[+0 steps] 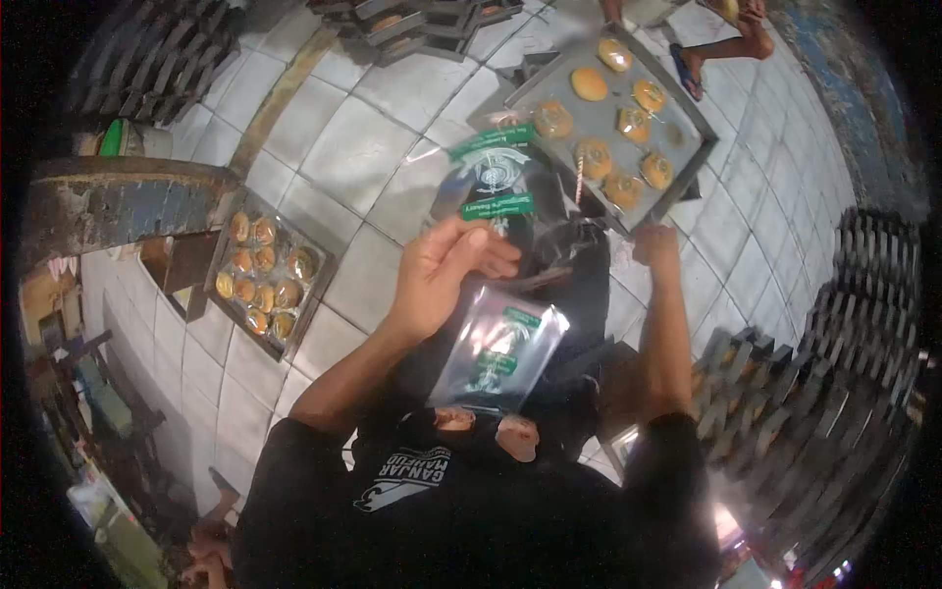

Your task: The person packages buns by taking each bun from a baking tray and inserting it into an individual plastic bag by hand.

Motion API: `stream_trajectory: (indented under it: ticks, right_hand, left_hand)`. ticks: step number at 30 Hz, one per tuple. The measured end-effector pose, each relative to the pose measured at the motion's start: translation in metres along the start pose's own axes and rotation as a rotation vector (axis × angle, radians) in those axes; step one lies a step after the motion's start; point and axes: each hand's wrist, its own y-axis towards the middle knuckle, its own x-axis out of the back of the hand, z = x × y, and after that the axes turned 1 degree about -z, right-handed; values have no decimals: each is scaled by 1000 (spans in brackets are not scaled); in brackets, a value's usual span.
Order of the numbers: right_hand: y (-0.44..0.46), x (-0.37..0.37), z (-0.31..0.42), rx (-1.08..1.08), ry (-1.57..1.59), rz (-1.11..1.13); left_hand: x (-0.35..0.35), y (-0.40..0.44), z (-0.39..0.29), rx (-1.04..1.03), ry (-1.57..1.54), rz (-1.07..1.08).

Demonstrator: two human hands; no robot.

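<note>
My left hand (453, 263) pinches a clear plastic bag (496, 172) with green and white bakery print, held up in front of me. Below it, more printed clear bags (497, 353) rest on my lap. My right hand (655, 243) is closed beside the near corner of a large metal tray (699, 147); whatever its fingers hold is hidden. On that tray lie several round golden buns (589, 84), and some, such as the wrapped bun (633, 124), are in clear plastic. A red-and-white striped strip (579, 172) shows near the tray's left edge.
A smaller tray (329, 270) of wrapped buns lies on the tiled floor (368, 265) to my left. Stacked dark trays (814, 393) stand at the right, with more stacks (157, 54) at upper left. Another person's foot (690, 71) in a sandal is beyond the large tray.
</note>
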Motion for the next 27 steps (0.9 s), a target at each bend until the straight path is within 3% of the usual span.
stream_trajectory:
  ticks: [1, 3, 5, 7, 8, 10, 12, 15, 19, 21, 23, 25, 27]
  right_hand:
    - [19, -4, -2, 107, 219, 287]
    - [73, -36, -18, 445, 523, 420]
    - [139, -47, -11, 346, 545, 401]
    - [198, -44, 12, 278, 733, 348]
    - [221, -44, 19, 297, 774, 183]
    - [287, -56, 26, 217, 517, -135]
    - [311, -42, 49, 168, 728, -179]
    - [400, -110, 25, 190, 458, -303]
    - [389, -99, 74, 250, 520, -525]
    - [362, -74, 90, 102, 391, -487]
    - [313, -58, 109, 160, 138, -246]
    - [316, -114, 90, 399, 423, -451]
    - [257, -67, 94, 230, 805, -120]
  left_hand:
    - [-2, 9, 5, 25, 3, -18]
    - [-7, 23, 15, 9, 122, -95]
    - [-6, 29, 16, -33, 275, -95]
    - [2, 34, 14, -214, 563, -29]
    - [5, 36, 7, -195, 583, -26]
    - [9, 40, -5, -126, 668, -42]
    - [39, 8, 43, -95, 875, -46]
    - [50, 17, 21, 24, 1091, 55]
    - [76, -34, 61, 164, 624, -177]
    - [62, -21, 48, 180, 492, -229]
    - [38, 6, 26, 243, 456, -222]
    - [21, 22, 19, 153, 397, -219]
    - [13, 31, 11, 8, 341, -205]
